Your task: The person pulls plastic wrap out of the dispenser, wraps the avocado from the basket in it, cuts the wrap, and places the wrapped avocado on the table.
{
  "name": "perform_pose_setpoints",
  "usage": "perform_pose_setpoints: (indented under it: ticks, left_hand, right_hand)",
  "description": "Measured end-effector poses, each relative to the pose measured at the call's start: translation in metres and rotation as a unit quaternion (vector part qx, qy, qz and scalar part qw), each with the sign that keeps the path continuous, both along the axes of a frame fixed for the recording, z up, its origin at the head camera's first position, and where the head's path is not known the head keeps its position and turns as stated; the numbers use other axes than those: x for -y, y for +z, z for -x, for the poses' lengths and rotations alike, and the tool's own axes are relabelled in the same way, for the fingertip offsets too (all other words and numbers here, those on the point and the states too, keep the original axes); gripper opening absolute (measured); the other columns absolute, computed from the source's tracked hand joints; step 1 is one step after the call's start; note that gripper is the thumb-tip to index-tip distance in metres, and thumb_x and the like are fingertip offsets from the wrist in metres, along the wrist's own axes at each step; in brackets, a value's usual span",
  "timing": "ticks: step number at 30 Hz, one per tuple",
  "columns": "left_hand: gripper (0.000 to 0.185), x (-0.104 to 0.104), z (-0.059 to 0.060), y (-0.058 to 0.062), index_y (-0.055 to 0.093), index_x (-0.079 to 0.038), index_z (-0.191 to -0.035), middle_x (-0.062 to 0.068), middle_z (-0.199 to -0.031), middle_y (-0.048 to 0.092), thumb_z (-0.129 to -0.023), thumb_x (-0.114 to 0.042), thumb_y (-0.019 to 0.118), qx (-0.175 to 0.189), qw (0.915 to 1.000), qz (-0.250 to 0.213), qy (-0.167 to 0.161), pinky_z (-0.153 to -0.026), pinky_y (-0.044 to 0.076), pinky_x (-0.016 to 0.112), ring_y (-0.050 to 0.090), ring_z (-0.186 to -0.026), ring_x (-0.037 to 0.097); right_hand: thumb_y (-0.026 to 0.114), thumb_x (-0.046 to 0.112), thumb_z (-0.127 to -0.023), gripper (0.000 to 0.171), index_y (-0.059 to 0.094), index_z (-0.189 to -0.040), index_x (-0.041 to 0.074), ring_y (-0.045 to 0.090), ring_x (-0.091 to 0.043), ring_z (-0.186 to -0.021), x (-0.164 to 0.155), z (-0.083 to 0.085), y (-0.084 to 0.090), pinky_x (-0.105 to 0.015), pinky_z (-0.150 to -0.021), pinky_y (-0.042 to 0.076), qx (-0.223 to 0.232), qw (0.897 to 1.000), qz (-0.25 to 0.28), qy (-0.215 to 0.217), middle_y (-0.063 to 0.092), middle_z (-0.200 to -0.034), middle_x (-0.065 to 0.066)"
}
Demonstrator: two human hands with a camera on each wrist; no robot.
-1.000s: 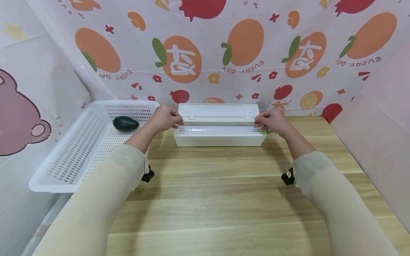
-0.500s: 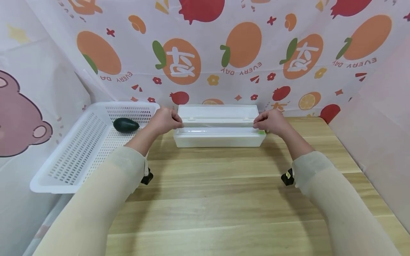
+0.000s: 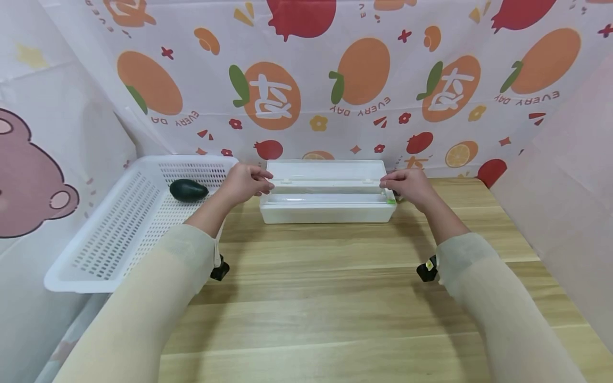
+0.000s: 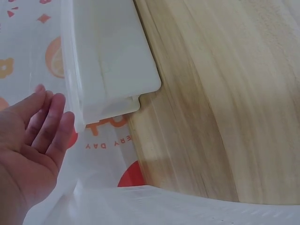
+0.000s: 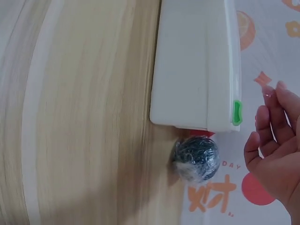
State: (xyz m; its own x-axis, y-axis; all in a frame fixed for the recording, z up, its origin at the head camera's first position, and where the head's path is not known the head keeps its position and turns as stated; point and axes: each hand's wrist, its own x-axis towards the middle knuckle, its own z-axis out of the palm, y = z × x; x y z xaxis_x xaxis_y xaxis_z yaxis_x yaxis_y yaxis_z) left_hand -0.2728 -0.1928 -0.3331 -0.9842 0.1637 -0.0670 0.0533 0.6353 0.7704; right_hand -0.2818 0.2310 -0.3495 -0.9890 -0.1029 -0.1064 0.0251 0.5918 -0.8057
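the pale wooden table [image 3: 335,276] carries, at its far edge against the fruit-printed backdrop sheet [image 3: 335,80], a long white plastic box with a hinged lid [image 3: 328,206], its lid [image 3: 325,173] raised and leaning back toward the backdrop. to the left, resting tilted at the table's left edge, sits a white perforated plastic basket [image 3: 119,223] holding a dark green avocado-shaped object [image 3: 188,190]. the step in hand appears to be working the lid from both ends: for a clean result, apply even force at both ends together so the long lid does not twist, and keep the base seated flat on the table. the left hand [image 3: 245,182] is at the lid's left end, and the right hand [image 3: 408,184] at its right end, beside a small green tab [image 5: 237,112] on the box edge. in the wrist views both hands are spread with relaxed, nearly straight fingers, the left fingers [image 4: 51,122] just beside the lid edge and the right fingers [image 5: 269,117] close to the tab corner; whether the fingertips actually touch the lid cannot be told from these angles. neither hand closes round anything. a small dark crinkled ball [image 5: 196,158] lies just beyond the box's right end.
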Motion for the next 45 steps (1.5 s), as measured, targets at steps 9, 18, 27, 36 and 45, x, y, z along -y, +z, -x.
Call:
perform_pose_setpoints:
  ticks: [9,18,27,36,45]
  left_hand:
    - [0.025,0.004,-0.001,0.0,0.075,-0.008,-0.109,0.01,-0.11,0.067,-0.091,-0.025,0.072,-0.004,0.9998,-0.017,0.009,-0.079,0.056,0.034,0.06,-0.096,0.033]
    - [0.03,0.004,0.0,0.0,0.073,-0.007,-0.112,0.011,-0.114,0.065,-0.092,-0.029,0.07,0.014,0.9972,-0.065,0.034,-0.094,0.053,0.044,0.06,-0.105,0.03]
    - [0.029,0.001,0.002,0.002,0.072,-0.004,-0.113,0.012,-0.117,0.067,-0.092,-0.024,0.071,0.0,0.9925,-0.107,0.06,-0.091,0.055,0.031,0.063,-0.109,0.029]
    - [0.033,-0.001,0.0,0.005,0.07,0.001,-0.114,0.007,-0.107,0.074,-0.089,-0.021,0.074,0.014,0.9741,-0.216,0.067,-0.082,0.056,0.024,0.069,-0.105,0.026]
    - [0.036,-0.002,-0.001,0.01,0.069,0.002,-0.114,0.004,-0.097,0.075,-0.089,-0.024,0.073,0.002,0.9648,-0.253,0.072,-0.089,0.055,0.035,0.073,-0.091,0.018]
  right_hand:
    - [0.068,0.03,-0.093,0.034,0.07,-0.117,0.006,0.058,-0.019,-0.116,0.004,0.001,-0.009,-0.041,-0.107,0.045,-0.002,0.988,0.149,-0.027,0.069,-0.122,-0.003]
    - [0.071,0.024,-0.091,0.04,0.064,-0.119,-0.004,0.073,-0.009,-0.092,0.009,-0.002,-0.01,-0.027,-0.088,0.055,-0.01,0.967,0.251,-0.04,0.077,-0.094,0.003]
    - [0.069,0.029,-0.092,0.041,0.065,-0.124,0.005,0.072,-0.012,-0.098,0.01,-0.003,0.001,-0.026,-0.085,0.055,-0.01,0.976,0.211,-0.056,0.075,-0.107,-0.003]
    - [0.072,0.018,-0.09,0.02,0.072,-0.104,0.004,0.074,-0.015,-0.089,0.01,-0.006,0.007,-0.03,-0.084,0.056,-0.027,0.954,0.293,-0.048,0.076,-0.091,-0.001]
    - [0.071,0.024,-0.091,0.025,0.071,-0.109,0.005,0.073,-0.015,-0.088,0.01,-0.002,0.012,-0.032,-0.085,0.056,-0.033,0.958,0.278,-0.061,0.076,-0.093,0.0]
